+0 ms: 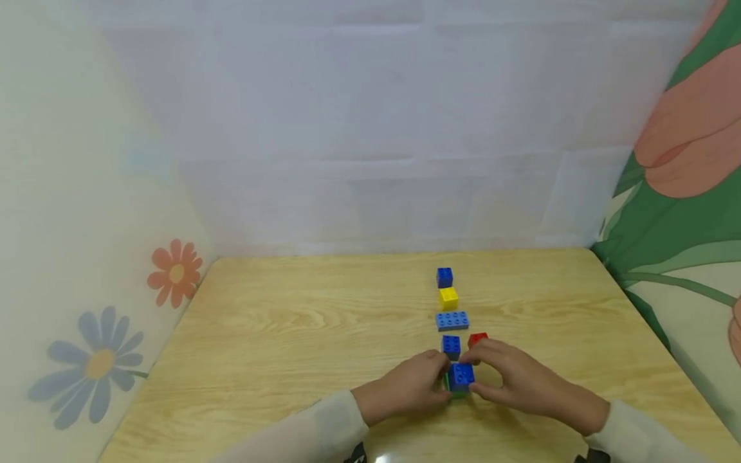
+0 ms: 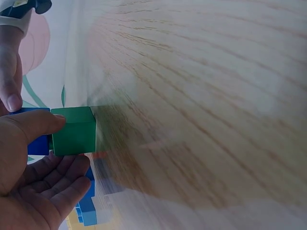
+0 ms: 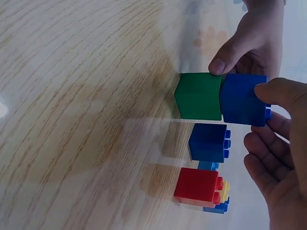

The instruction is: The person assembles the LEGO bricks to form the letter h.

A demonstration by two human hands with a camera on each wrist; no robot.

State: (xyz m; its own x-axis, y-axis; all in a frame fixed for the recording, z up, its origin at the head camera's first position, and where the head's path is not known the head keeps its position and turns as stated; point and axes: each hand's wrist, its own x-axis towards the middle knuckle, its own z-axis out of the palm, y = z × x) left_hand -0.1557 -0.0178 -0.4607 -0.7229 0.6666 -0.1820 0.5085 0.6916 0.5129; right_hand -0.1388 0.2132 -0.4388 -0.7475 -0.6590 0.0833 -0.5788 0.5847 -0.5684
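Note:
A blue toy building brick [image 1: 461, 377] sits on top of a green brick [image 3: 199, 96] near the table's front. A thin gap shows between the two in the right wrist view. My left hand [image 1: 408, 384] pinches the green brick between thumb and fingers, its thumb lying on the side in the left wrist view. From the other side my right hand [image 1: 523, 379] grips the blue brick, thumb on one face and fingertips by the opposite one. Just behind stand another dark blue brick [image 1: 451, 346] and a red brick [image 1: 477, 339], partly hidden by the right hand.
Farther back on the wooden table [image 1: 289, 321] lie a long light blue brick [image 1: 452, 320], a yellow brick [image 1: 448, 298] and a dark blue brick [image 1: 444, 277], roughly in a line. A white sheet [image 1: 376, 128] hangs behind the table.

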